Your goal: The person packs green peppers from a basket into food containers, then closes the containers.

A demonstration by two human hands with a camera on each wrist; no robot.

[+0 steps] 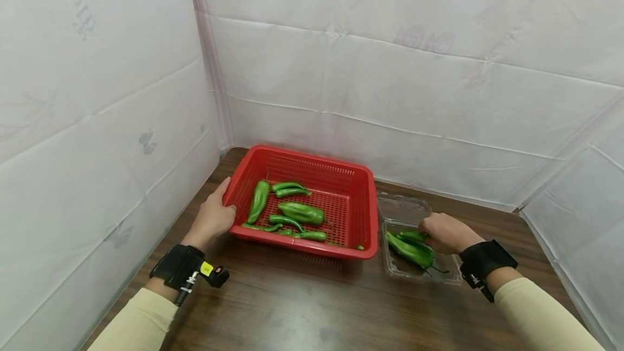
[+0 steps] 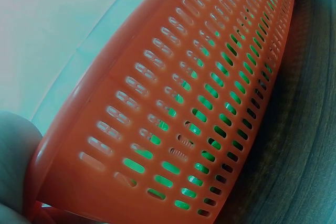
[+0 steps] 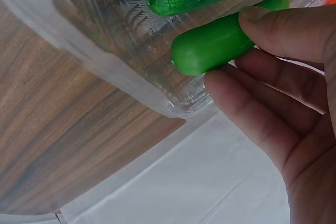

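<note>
My left hand (image 1: pixel 213 214) grips the left end of a red slotted plastic basket (image 1: pixel 312 251). Several green peppers lie in it, among them a broad one (image 1: pixel 300 213) in the middle and a long one (image 1: pixel 258 202) by the left wall. To the right, my right hand (image 1: pixel 444 233) is over a clear plastic box (image 1: pixel 388 264). In the right wrist view, its thumb and fingers pinch a small green pepper (image 3: pixel 210 48) above the box's corner. A long green pepper (image 1: pixel 414 253) and others lie in the box. The left wrist view shows mostly the basket's slotted side (image 2: pixel 173 103).
The box's clear lid (image 1: pixel 404 207) is folded back behind it. Basket and box stand on a dark wooden table (image 1: pixel 302 307). White sheeting (image 1: pixel 341 80) walls off the back and both sides, close behind the basket.
</note>
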